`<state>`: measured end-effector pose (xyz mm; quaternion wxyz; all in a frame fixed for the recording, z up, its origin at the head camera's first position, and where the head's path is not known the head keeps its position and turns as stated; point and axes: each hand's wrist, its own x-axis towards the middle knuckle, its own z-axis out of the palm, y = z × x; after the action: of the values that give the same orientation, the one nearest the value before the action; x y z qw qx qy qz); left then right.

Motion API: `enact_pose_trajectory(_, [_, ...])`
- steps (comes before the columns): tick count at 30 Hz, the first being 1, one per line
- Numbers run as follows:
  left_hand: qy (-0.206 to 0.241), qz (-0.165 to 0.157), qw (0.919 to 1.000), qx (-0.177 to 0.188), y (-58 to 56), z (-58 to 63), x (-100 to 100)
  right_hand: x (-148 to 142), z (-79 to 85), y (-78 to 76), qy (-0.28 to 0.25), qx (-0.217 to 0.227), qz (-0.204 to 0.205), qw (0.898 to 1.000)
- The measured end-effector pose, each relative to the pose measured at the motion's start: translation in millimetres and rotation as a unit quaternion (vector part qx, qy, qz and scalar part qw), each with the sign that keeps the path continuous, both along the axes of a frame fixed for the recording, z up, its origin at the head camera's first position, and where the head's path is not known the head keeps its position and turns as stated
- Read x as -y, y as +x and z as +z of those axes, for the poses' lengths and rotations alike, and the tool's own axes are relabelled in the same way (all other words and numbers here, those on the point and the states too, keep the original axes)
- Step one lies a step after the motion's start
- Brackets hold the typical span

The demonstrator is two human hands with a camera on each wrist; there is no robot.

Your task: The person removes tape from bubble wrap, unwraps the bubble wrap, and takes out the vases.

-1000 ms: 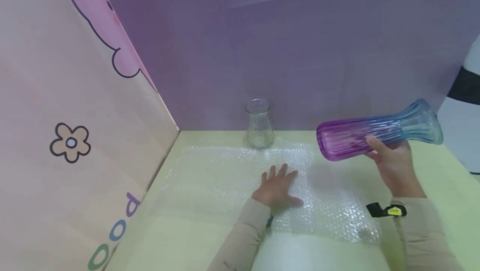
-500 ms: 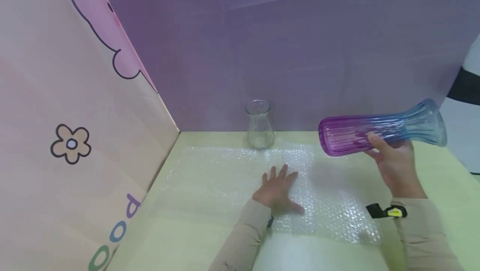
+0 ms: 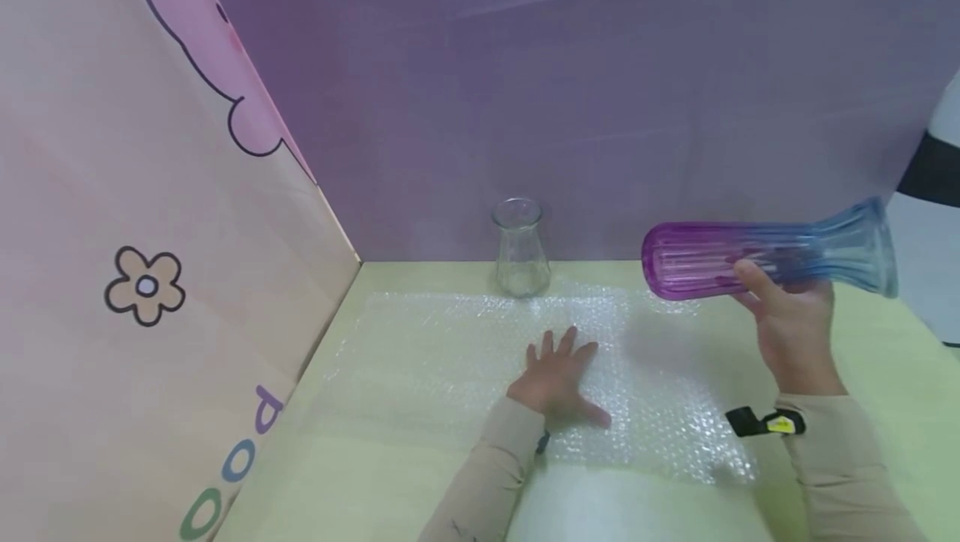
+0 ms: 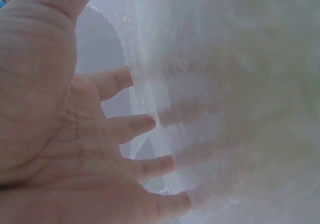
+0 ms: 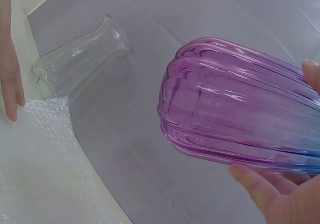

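In the head view my right hand (image 3: 795, 329) grips a ribbed glass vase (image 3: 705, 261), purple at the base and fading to blue at its flared mouth. The vase lies nearly level in the air, base to the left; the right wrist view shows the purple base (image 5: 225, 103) close up. My left hand (image 3: 555, 379), fingers spread, rests on a sheet of bubble wrap (image 3: 435, 375) laid over the table. Its fingertips touch the wrap (image 4: 250, 108) in the left wrist view. Behind the sheet a smaller clear glass vase (image 3: 521, 254) stands upright.
The pale yellow table (image 3: 375, 492) meets a purple-grey backdrop (image 3: 600, 108) at its far edge. On the left rises a printed panel (image 3: 225, 292) with a flower and letters. A white and black surface (image 3: 933, 217) borders the right side.
The purple-blue vase has turned in my right hand, its base rising slightly and its mouth dipping, and shifted a little right. My left thumb has moved down slightly; the clear vase stays put.
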<state>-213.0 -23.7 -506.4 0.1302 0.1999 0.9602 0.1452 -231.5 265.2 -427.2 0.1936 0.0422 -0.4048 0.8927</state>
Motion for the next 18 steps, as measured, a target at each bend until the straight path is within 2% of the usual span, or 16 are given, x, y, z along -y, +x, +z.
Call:
enact_pose_trajectory(5, [0.001, 0.0, 1.0, -0.001, -0.6, -0.6, 1, 3, 1.8, -1.6, 0.032, 0.043, -0.035, 0.998])
enact_pose_trajectory(13, [0.011, 0.003, 0.9999, 0.003, -1.5, -1.0, -1, 14, 6.1, -2.8, 0.006, 0.047, -0.048, 0.998])
enact_pose_trajectory(18, [0.007, 0.0, 1.0, 0.006, -2.7, -1.2, -1, 22, 8.8, -2.9, -0.006, 0.055, -0.07, 0.996])
